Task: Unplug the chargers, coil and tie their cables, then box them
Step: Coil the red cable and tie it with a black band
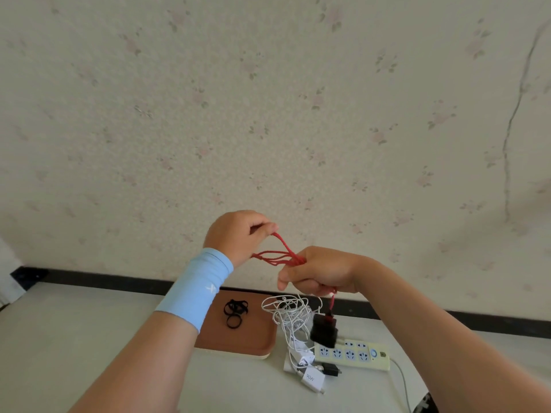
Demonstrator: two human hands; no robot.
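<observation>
Both aloft, curled, close together: left grip (235,235) and right grip (320,271).

A wide, light blue stretch cuff (195,289) wraps the left wrist, directly behind the left hand (235,234). A small white logo (212,288) marks the cuff's hand-side edge. Right of the cuff, the right hand (319,271) and right forearm (432,338) are bare.

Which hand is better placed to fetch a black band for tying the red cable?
Probably left. The left hand only pinches a loop of the red cable, and the black bands lie below its wrist; the right hand grips the coil.
</observation>
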